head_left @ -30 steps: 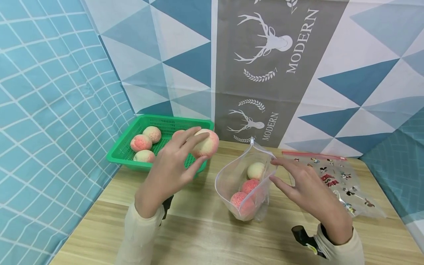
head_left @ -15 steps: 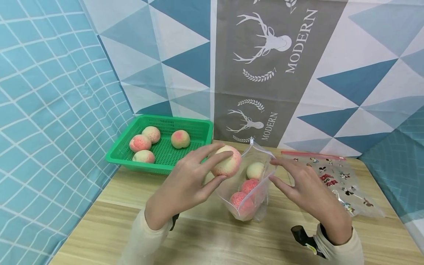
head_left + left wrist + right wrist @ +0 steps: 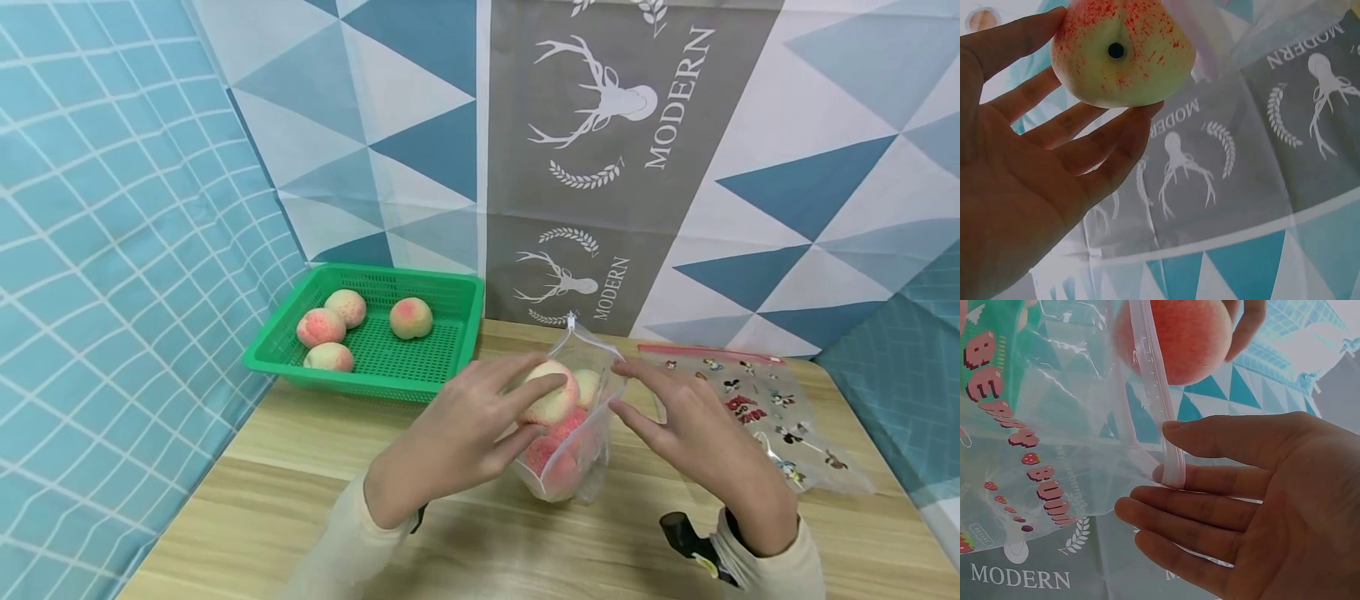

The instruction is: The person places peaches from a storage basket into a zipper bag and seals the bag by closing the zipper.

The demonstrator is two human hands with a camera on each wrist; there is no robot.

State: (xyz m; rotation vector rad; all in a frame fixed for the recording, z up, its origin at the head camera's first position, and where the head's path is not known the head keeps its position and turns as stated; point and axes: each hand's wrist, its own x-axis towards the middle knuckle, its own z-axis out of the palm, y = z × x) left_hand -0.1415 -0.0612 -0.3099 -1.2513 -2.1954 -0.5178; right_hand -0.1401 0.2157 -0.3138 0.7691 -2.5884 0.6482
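My left hand (image 3: 468,425) holds a pink-and-cream peach (image 3: 547,400) between fingers and thumb, at the mouth of a clear zip bag (image 3: 597,471). A small dark hole shows in this peach (image 3: 1094,78) in the left wrist view. Several more peaches sit inside the bag, among them a cream one (image 3: 588,387) and a red-pink one (image 3: 572,422), partly covered by the held peach. At the bag's right edge, my right hand (image 3: 697,425) pinches the rim with thumb and forefinger. Pink lettering marks the bag (image 3: 1079,419) in the right wrist view.
At the back left stands a green basket (image 3: 375,346) with several peaches, one of them (image 3: 411,318) apart from the others. Another clear bag (image 3: 720,387) with a red zip strip and cartoon prints lies flat on the wooden table (image 3: 300,467) at right. Patterned cloth (image 3: 420,167) rises behind.
My left hand has carried the peach rightward and down, from beside the basket to the bag's mouth. The right hand stays at the bag's rim.
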